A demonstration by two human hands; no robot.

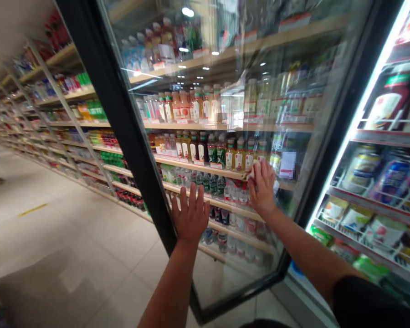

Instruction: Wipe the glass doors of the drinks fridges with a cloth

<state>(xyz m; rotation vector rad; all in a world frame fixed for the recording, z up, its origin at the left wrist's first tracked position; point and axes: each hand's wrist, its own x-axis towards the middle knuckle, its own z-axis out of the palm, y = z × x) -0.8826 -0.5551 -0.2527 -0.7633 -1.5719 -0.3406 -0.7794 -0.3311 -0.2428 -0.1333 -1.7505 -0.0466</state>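
A glass fridge door [225, 278] in a black frame stands swung out in front of me. My left hand [191, 214] lies flat against its glass near the left frame, fingers spread and holding nothing. Higher up and to the right, my right hand [262, 187] presses a crumpled pale cloth [250, 175] to the pane. Most of that cloth is hidden under the fingers, and a bit shows at the hand's right edge. Beside the right hand, a small white label [287, 165] shows on the glass.
Through the glass, shelves hold rows of bottles [220, 150]. The lit fridge interior [379, 191] at right carries cans, bottles and packets on wire racks. Long store shelves [68, 109] run off to the left above a tiled floor [89, 237] with a yellow strip [32, 210].
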